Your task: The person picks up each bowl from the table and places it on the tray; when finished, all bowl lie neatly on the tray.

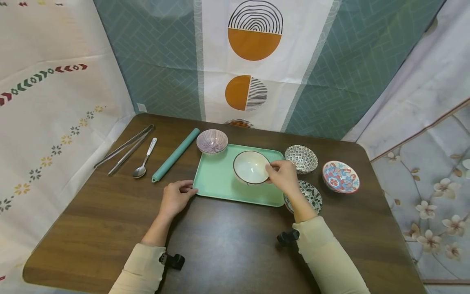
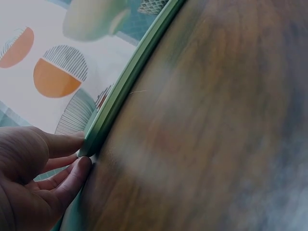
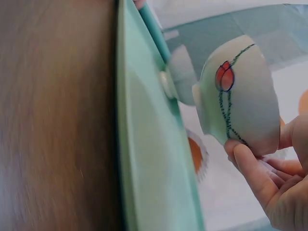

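I have my right hand (image 1: 285, 176) gripping a white, brown-rimmed round ceramic bowl (image 1: 250, 166) above a mint-green rectangular tray (image 1: 216, 179) on the brown wooden worktop (image 1: 227, 245); my left hand (image 1: 178, 198) pinches the tray's near-left corner. At its far-left corner I see a purple-striped round bowl (image 1: 212, 141).

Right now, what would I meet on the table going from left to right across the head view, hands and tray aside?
Tongs, spoon, teal rod, purple-striped bowl, white bowl (held above the tray), grid-patterned bowl, red-and-blue bowl.
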A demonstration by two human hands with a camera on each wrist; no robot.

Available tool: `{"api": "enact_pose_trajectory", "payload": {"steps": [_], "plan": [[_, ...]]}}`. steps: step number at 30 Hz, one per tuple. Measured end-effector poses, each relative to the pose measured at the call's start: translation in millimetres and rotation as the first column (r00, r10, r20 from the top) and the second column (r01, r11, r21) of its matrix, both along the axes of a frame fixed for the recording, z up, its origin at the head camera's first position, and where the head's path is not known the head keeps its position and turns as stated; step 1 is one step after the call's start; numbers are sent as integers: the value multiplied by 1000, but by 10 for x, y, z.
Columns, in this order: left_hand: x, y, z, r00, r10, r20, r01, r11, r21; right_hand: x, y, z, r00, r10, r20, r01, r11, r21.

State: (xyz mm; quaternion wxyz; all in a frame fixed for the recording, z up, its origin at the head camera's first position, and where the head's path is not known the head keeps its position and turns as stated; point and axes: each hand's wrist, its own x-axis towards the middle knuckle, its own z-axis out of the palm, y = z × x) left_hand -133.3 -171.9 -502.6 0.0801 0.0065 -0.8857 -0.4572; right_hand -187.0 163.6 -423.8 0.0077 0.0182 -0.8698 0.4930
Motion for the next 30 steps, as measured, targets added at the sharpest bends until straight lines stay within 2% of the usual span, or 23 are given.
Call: {"api": "enact_pose_trajectory", "payload": {"steps": [4,13,19,23,27,30], "plan": [[20,-11,-8,1000,14,-4,-14,1000,-6,-56,-251,-101,999,17,42,-16,1000,-23],[13,-31,-23,1000,18,-14,-18,1000,-6,-148,-760,-282,999,25,48,-22,998,-63],[9,-21,-21,1000,23,3,-23,1000,-8,-180,-997,-387,993,55,104,-43,993,-111],[-3,-12,-11,1000,13,10,-13,1000,-8,-193,-1093,-429,992,61,113,-44,988,-145],[-18,-7,-9,1000,12,15,-12,1000,2,-192,-1132,-424,982,134,132,-109,978,-180],[-25,-5,-11,999,18,27,-18,1000,14,-179,-1117,-394,963,217,160,-183,962,-201]]}}
